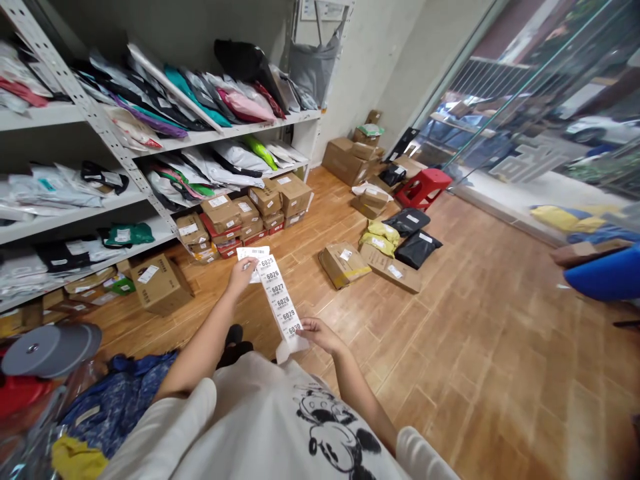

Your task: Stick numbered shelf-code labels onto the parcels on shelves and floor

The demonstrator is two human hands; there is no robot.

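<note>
A long strip of numbered labels (278,293), printed 6025 at the top down to 6030, stretches between my two hands in front of my shirt. My left hand (243,273) pinches its upper end, together with another white printed label (253,253) that sticks out behind the strip. Near 6030, my right hand (320,335) grips the lower right edge between thumb and fingers. The tail of the strip curls below that hand, against my shirt.
Shelves (200,137) full of bagged parcels stand at the left, with cardboard boxes (220,213) along their foot. Ahead on the wooden floor lie a carton (344,265), black parcels (417,248) and a red stool (425,188). A grey round-topped stool (50,348) is at lower left.
</note>
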